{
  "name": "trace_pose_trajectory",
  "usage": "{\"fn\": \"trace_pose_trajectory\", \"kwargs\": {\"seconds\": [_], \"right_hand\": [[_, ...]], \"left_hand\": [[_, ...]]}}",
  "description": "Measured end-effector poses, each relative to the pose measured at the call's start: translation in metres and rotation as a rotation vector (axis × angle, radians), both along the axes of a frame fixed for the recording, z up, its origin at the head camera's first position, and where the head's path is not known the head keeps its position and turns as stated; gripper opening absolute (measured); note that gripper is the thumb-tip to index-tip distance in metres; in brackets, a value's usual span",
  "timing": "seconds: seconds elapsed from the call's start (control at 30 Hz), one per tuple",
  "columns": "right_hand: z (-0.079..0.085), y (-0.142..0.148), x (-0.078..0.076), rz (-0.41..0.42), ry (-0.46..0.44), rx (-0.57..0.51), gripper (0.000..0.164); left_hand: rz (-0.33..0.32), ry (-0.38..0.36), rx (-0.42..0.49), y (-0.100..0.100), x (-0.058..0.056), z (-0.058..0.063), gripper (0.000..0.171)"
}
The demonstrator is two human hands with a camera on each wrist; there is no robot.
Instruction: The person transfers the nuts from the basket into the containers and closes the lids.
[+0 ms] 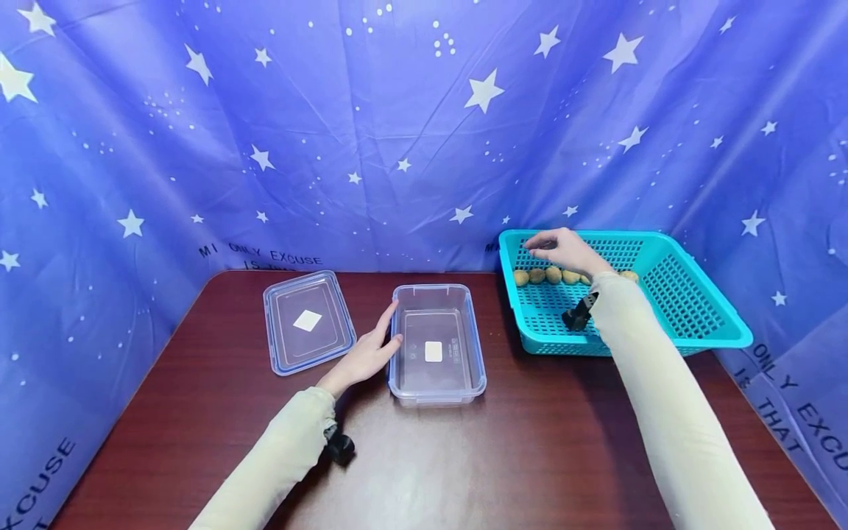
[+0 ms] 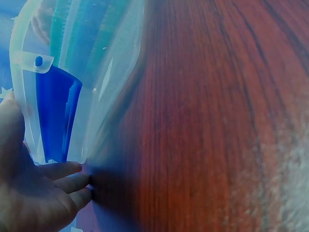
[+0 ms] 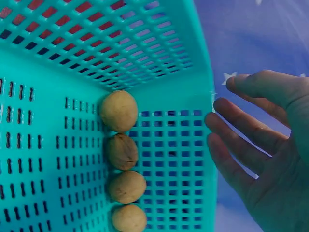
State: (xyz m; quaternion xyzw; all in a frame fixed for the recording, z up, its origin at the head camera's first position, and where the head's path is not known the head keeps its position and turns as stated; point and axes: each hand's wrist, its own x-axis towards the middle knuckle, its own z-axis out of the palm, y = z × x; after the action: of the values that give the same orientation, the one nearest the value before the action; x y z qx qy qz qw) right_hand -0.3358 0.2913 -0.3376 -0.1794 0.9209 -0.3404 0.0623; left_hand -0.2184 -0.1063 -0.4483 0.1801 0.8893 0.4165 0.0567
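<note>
Walnuts (image 1: 553, 274) are lined up in the basket (image 1: 685, 293), near the empty, loosely bent fingers of the right hand (image 1: 568, 251). Each is best pinched singly, with the box (image 1: 430, 376) steadied by the left hand's (image 1: 363, 358) relaxed fingers.

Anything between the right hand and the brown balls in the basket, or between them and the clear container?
Nothing visible blocks the right hand from the brown balls through the basket's open top. Toward the clear container, the basket's left wall and the container's right side stand between; probably lift over both.
</note>
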Motion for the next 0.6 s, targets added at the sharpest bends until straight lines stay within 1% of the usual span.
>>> {"fn": "trace_pose_trajectory", "kwargs": {"seconds": [0.27,0.5,0.6], "right_hand": [[-0.015,-0.005,-0.005,0.051,-0.087,0.011,0.033],[-0.028,-0.004,-0.009,0.017,-0.18,0.031,0.038],[-0.031,-0.002,-0.01,-0.001,-0.232,0.016,0.04]], "left_hand": [[0.014,-0.01,-0.02,0.0,0.001,0.0,0.068],[0.014,0.002,-0.034,0.001,0.001,-0.001,0.067],[0.013,0.003,-0.037,0.002,0.001,-0.001,0.067]]}}
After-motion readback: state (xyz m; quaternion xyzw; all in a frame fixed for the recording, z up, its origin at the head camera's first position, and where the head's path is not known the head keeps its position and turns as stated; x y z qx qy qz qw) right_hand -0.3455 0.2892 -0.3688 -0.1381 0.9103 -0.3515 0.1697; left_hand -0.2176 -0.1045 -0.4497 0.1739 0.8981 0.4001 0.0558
